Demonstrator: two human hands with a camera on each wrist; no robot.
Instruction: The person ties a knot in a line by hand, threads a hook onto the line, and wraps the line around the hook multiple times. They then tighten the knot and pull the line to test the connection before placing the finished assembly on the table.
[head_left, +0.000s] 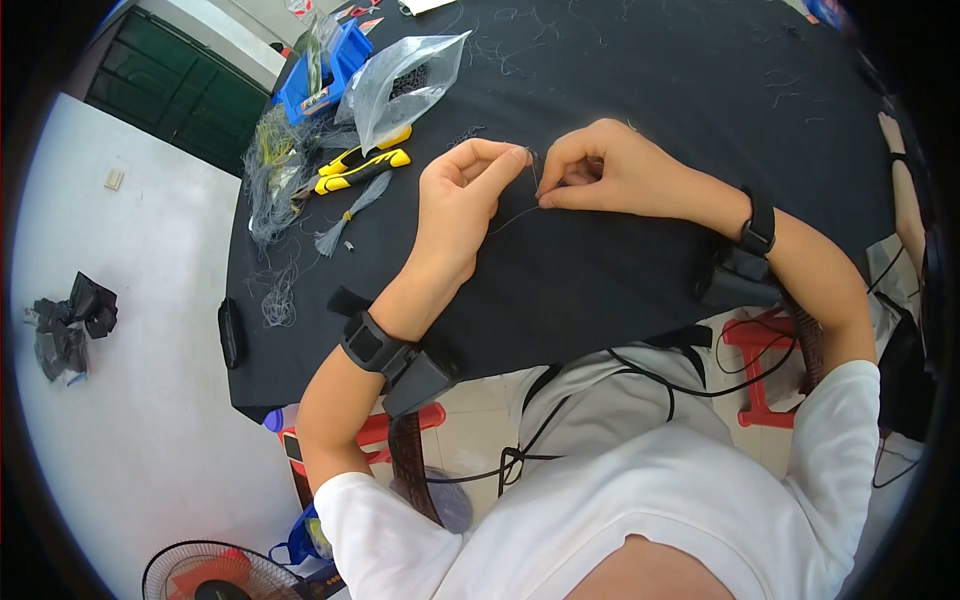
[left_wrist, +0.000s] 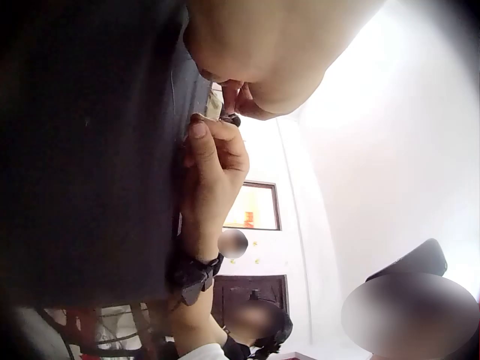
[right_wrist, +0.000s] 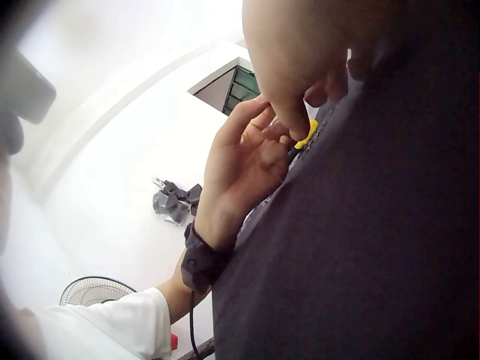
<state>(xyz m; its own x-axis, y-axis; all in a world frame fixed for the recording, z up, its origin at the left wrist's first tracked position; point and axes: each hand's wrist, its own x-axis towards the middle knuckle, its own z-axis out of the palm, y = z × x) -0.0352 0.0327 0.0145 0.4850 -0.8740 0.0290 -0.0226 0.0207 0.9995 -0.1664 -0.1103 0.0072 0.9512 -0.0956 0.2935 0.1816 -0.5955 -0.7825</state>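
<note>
Over the black cloth, my left hand (head_left: 452, 205) pinches a thin dark strand of line (head_left: 512, 219) between thumb and forefinger. My right hand (head_left: 625, 178) is close beside it, its thumb and fingertips pinching the same fine strand. A short stretch of it spans the small gap between the hands, and a loose end curves below them. In the left wrist view the right hand (left_wrist: 212, 169) shows its thumb against the forefinger. The left hand (right_wrist: 251, 169) appears palm-side in the right wrist view, its fingertips partly behind the right hand.
Left of the hands lie yellow-black pliers (head_left: 362, 172), a tied bundle of grey line (head_left: 352, 214) and tangled strands (head_left: 268, 195). Behind them are a clear plastic bag (head_left: 385, 100) with dark small pieces and a blue bin (head_left: 345, 62). A black case (head_left: 231, 333) lies at the left edge.
</note>
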